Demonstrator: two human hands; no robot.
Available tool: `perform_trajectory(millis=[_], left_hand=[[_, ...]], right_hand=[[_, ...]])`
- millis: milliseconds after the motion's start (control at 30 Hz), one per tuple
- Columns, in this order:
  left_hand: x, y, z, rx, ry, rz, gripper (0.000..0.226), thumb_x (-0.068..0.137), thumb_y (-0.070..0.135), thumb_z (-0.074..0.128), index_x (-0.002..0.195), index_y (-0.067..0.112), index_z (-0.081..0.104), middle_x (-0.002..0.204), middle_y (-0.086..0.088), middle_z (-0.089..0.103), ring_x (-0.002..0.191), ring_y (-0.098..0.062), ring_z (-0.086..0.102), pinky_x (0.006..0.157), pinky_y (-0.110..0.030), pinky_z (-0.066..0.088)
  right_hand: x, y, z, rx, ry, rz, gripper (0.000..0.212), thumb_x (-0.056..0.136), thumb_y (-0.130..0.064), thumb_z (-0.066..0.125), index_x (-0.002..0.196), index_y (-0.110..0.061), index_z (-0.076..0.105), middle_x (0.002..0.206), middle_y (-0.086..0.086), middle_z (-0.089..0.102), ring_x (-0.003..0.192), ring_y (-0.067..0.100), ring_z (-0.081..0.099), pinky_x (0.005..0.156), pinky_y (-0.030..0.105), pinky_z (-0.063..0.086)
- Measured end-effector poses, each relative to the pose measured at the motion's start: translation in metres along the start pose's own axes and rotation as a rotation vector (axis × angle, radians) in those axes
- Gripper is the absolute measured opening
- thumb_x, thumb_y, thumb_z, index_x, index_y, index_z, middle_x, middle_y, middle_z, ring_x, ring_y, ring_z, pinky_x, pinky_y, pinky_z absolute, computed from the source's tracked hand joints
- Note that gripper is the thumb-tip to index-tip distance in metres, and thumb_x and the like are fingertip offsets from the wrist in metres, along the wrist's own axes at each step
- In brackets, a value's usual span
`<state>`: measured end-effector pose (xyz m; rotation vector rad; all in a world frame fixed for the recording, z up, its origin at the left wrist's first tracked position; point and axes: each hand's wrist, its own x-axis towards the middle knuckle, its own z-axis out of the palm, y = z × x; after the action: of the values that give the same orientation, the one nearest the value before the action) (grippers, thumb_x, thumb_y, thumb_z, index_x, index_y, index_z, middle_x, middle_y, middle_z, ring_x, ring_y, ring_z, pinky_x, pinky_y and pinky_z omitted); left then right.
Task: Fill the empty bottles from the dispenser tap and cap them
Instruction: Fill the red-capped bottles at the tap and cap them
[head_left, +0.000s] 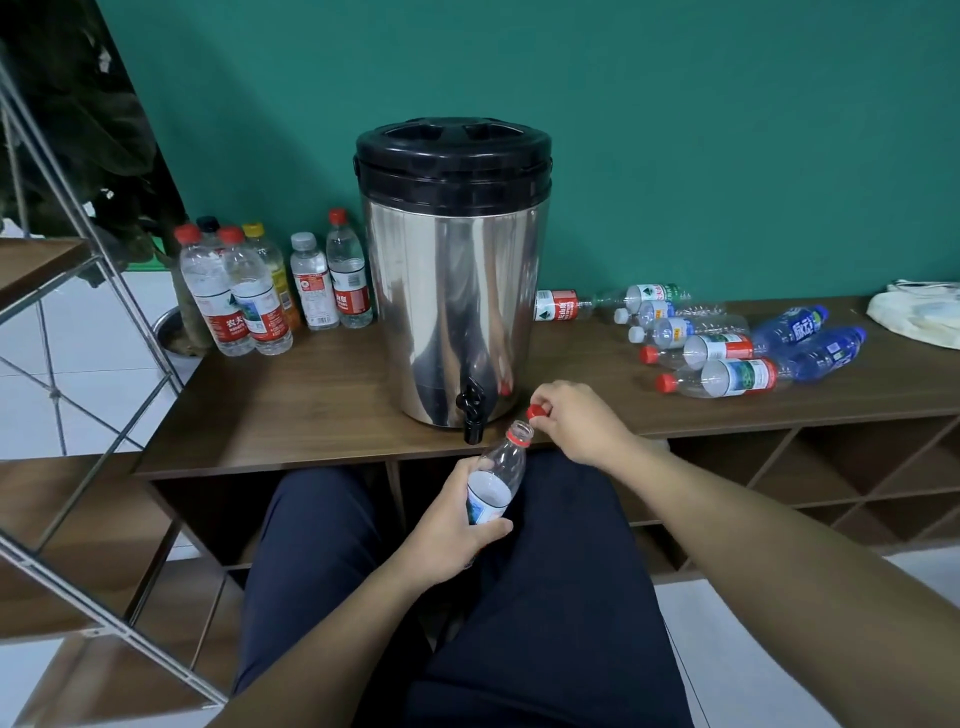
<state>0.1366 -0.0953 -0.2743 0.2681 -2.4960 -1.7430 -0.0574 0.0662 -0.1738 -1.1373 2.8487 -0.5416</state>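
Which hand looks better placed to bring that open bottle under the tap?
Probably the left hand: it already grips the open bottle, whose mouth sits just right of and below the tap. The right hand is occupied pinching the red cap.

"农夫" on standing bottle's label (228, 323)

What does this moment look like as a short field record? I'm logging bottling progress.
left hand: left hand grips clear plastic bottle, tilted, mouth open
right hand: right hand pinches red screw cap just above the mouth
dispenser: steel drum dispenser, black tap beside the bottle mouth
left of dispenser: six capped upright bottles
right of dispenser: lying bottles
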Motion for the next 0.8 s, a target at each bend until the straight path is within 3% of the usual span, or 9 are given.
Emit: perform_trajectory(millis=[133, 200, 333, 433, 567, 700, 800], left_hand=[[-0.002, -0.021, -0.005, 0.046, 0.021, -0.039, 0.069, 0.086, 0.026, 0.089, 0.136, 0.05, 0.048, 0.128, 0.009, 0.063, 0.107, -0.007, 0.064, 0.089, -0.026, 0.052], [-0.003, -0.031, -0.01, 0.055, 0.043, -0.083, 0.064, 0.085, 0.028, 0.091, 0.129, 0.051, 0.05, 0.126, 0.006, 0.064, 0.103, -0.008, 0.065, 0.087, -0.027, 0.052], [-0.006, -0.044, -0.016, 0.04, 0.025, -0.113, 0.056, 0.087, 0.017, 0.092, 0.125, 0.036, 0.055, 0.113, 0.007, 0.07, 0.093, 0.002, 0.066, 0.091, -0.023, 0.054], [-0.006, -0.047, -0.016, 0.006, 0.026, -0.135, 0.057, 0.087, 0.016, 0.093, 0.127, 0.032, 0.055, 0.113, 0.006, 0.073, 0.096, 0.002, 0.068, 0.091, -0.018, 0.054], [-0.006, -0.049, -0.013, -0.048, 0.046, -0.157, 0.058, 0.087, 0.021, 0.093, 0.129, 0.033, 0.056, 0.114, 0.006, 0.075, 0.099, -0.002, 0.07, 0.098, -0.027, 0.055], [-0.005, -0.046, -0.012, -0.076, 0.078, -0.152, 0.058, 0.087, 0.026, 0.095, 0.13, 0.034, 0.057, 0.115, 0.008, 0.076, 0.106, -0.006, 0.072, 0.097, -0.022, 0.054], [-0.006, -0.039, -0.011, -0.073, 0.098, -0.137, 0.058, 0.086, 0.028, 0.096, 0.129, 0.037, 0.057, 0.115, 0.01, 0.076, 0.107, -0.004, 0.072, 0.095, -0.017, 0.053]], right_hand=[[0.005, 0.005, 0.025, -0.015, 0.013, 0.071, 0.023, 0.101, -0.03, 0.081, 0.117, -0.013, 0.077, 0.118, 0.009, 0.067, 0.108, 0.032, 0.068, 0.096, 0.047, 0.058], [0.006, 0.008, 0.03, 0.013, 0.019, 0.093, 0.027, 0.101, -0.031, 0.082, 0.12, -0.013, 0.077, 0.12, 0.008, 0.065, 0.109, 0.031, 0.067, 0.099, 0.047, 0.057], [0.0, 0.009, 0.031, 0.122, 0.098, 0.094, 0.032, 0.101, -0.031, 0.082, 0.127, -0.012, 0.078, 0.119, 0.002, 0.067, 0.1, 0.018, 0.066, 0.099, 0.039, 0.057], [-0.008, -0.006, 0.025, 0.183, 0.237, 0.038, 0.012, 0.108, -0.027, 0.071, 0.109, -0.02, 0.081, 0.102, -0.007, 0.068, 0.088, 0.012, 0.063, 0.091, 0.041, 0.057], [-0.022, -0.044, 0.009, 0.363, 0.275, 0.032, 0.034, 0.114, -0.034, 0.056, 0.087, -0.025, 0.075, 0.08, -0.009, 0.074, 0.08, 0.011, 0.068, 0.082, 0.04, 0.056], [-0.036, -0.081, -0.005, 0.505, 0.254, -0.021, 0.054, 0.116, -0.047, 0.049, 0.072, -0.02, 0.063, 0.07, -0.001, 0.068, 0.07, 0.016, 0.064, 0.076, 0.039, 0.051], [-0.037, -0.098, -0.009, 0.521, 0.245, -0.074, 0.056, 0.114, -0.054, 0.05, 0.066, -0.026, 0.053, 0.062, 0.001, 0.057, 0.063, 0.019, 0.056, 0.067, 0.042, 0.046]])
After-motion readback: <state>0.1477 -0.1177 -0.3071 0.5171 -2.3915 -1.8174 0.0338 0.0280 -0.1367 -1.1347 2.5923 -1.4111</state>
